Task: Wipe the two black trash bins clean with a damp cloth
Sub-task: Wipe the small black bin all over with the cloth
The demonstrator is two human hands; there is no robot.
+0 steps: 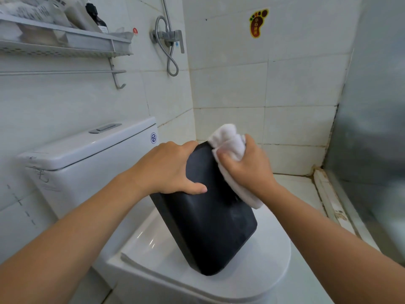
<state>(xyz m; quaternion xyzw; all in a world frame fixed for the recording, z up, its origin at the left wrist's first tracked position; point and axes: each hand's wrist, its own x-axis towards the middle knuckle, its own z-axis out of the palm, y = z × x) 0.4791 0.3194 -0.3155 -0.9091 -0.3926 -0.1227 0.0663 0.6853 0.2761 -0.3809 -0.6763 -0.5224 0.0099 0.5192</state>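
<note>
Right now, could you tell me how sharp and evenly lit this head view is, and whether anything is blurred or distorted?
Head view: soft, even light; the black bin, left hand and right hand gripping the white cloth look fairly sharp; the panel at the right edge is smeared; wide-angle bending curves the tile lines and shelf; mild glare on the toilet lid.

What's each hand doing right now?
Left hand: grips the black bin, steadying it.
Right hand: holds the white cloth against the bin.
</note>
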